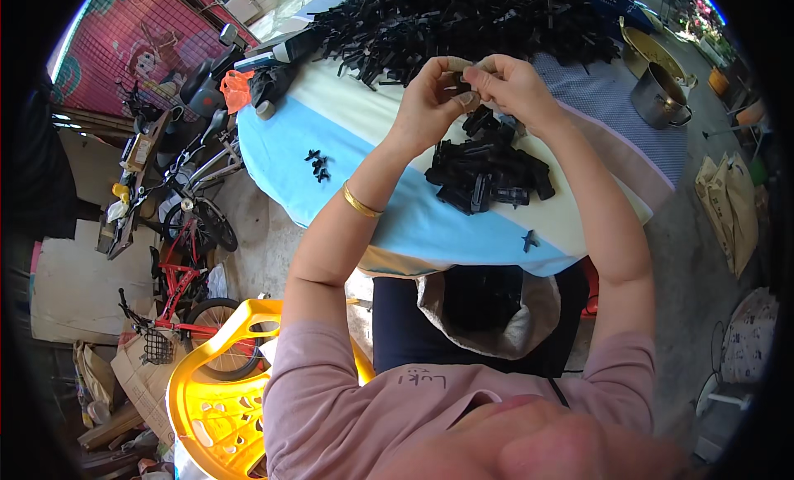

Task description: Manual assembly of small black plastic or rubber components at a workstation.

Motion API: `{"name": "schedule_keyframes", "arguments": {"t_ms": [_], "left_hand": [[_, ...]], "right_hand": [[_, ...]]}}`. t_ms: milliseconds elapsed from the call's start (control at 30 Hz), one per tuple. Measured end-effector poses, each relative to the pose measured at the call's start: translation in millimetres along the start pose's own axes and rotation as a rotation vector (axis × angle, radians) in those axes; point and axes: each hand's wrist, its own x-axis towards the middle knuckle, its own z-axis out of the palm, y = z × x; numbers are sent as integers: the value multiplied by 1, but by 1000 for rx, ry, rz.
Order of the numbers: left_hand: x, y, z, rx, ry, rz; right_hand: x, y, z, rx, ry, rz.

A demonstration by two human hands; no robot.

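Note:
Above the middle of the cloth-covered table, my left hand (430, 106) and my right hand (519, 93) meet fingertip to fingertip. Both are closed in a pinch around something small, mostly hidden by the fingers; dark shows between them. Just below my hands lies a small heap of black plastic pieces (488, 172), some long and clip-like. A much larger pile of thin black pieces (463, 25) covers the far side. A few tiny black pieces (318, 166) lie to the left on the blue stripe, and a cross-shaped black piece (530, 241) sits near the front edge.
An open pale sack (529, 319) with a dark inside rests at my lap, under the table edge. A metal pot (659, 97) and a yellowish basin (649, 54) stand at the right. At left are a yellow plastic chair (217, 397), a red bicycle (178, 286) and an orange bag (236, 91).

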Motion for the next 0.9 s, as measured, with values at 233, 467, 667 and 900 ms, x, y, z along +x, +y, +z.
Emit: {"name": "schedule_keyframes", "arguments": {"t_ms": [233, 467, 667, 900], "left_hand": [[1, -1, -9, -252, 59, -22], [0, 4, -3, -215, 117, 39], [-1, 9, -4, -119, 47, 113], [0, 5, -2, -129, 33, 173]], "right_hand": [[0, 0, 0, 202, -82, 70], [-4, -3, 8, 191, -46, 65], [-4, -5, 4, 254, -89, 73], [-6, -6, 7, 73, -28, -138]]}}
